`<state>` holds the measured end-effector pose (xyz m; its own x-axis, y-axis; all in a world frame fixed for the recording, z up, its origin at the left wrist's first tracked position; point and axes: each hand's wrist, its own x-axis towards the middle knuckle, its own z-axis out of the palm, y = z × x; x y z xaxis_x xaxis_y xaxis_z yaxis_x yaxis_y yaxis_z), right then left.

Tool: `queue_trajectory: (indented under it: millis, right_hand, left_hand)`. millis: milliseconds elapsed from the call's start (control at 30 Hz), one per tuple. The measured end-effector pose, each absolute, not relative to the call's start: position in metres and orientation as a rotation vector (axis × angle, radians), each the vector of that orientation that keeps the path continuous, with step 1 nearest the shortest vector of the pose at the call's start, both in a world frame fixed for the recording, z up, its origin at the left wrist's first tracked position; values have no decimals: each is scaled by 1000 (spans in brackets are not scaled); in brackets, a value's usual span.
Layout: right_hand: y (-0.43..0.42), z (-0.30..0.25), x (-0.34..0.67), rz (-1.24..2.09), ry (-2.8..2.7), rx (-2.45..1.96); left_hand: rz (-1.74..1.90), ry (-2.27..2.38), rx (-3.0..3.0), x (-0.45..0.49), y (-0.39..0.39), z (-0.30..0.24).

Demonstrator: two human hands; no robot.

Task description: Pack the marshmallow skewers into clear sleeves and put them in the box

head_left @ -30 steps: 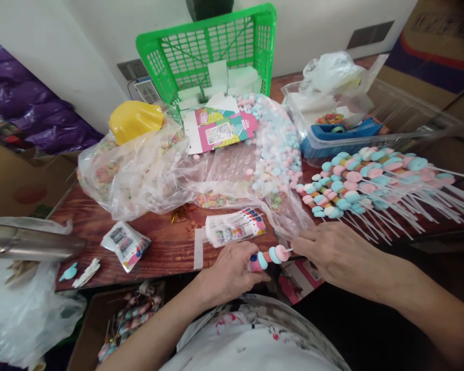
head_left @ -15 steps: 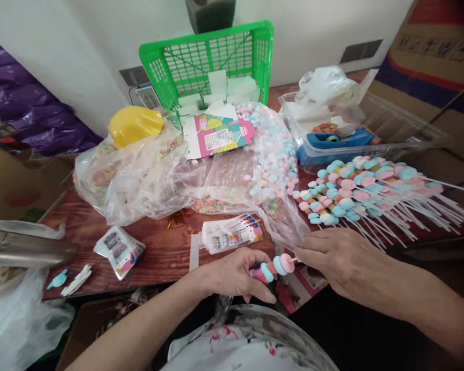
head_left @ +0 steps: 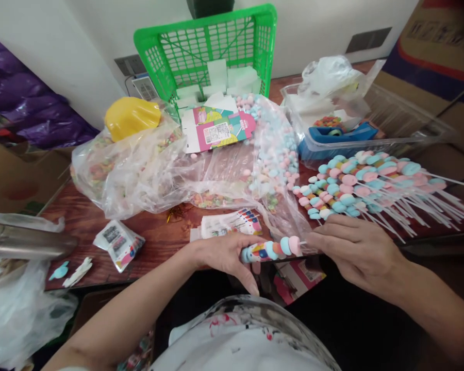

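Observation:
A marshmallow skewer with pink and blue pieces lies level between my hands, over the table's front edge. Its left part sits inside a printed plastic sleeve. My left hand is around the sleeve, fingers behind it and the thumb held away below. Pinched in the fingertips of my right hand is the white stick at the skewer's other end. A fan of printed sleeves lies just beyond my left hand. Beyond my right hand is a pile of marshmallow skewers, sticks pointing right.
Clear bags of marshmallows and coloured rings cover the table's middle. Behind stands a green basket. A clear tray holds a blue tape dispenser. At left are more sleeves and a metal flask.
Both hands have moved slightly up in view with the skewer. More of the printed sleeve shows around its left part, and my left thumb has swung away from it.

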<state>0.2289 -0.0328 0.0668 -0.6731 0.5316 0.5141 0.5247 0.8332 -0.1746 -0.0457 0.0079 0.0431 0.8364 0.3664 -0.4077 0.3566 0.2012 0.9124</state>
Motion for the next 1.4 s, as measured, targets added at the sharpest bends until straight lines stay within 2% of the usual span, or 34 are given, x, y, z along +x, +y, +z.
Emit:
queue_trajectory:
  millis: [133,333,467,767,867,1100,1300,1400]
  right_hand:
    - [-33,63,222,-99,-2406,-662]
    - [-38,57,224,-180,-2481,-808]
    - [-41,56,221,-123,-2496,-855]
    - [-58,47,222,-55,-2381,-909]
    - [-59,46,221,-54,-2384,-894]
    - [-58,62,216,-226,-2507,-795]
    - [-64,67,220,-264,-2485,-735]
    - [-63,64,220,-220,-2481,-761]
  left_hand:
    - [-115,671,1242,-42,5,27]
    - [372,939,1602,-36,-12,19]
    - [486,1025,1916,-36,-17,23]
    - [768,1199,1727,-37,-25,7]
    - [733,1204,1874,-39,-29,7]
    - [295,1172,2061,-37,-31,20]
    - [343,1099,1787,-36,-28,20]
    - [389,1057,1831,-37,-30,19]
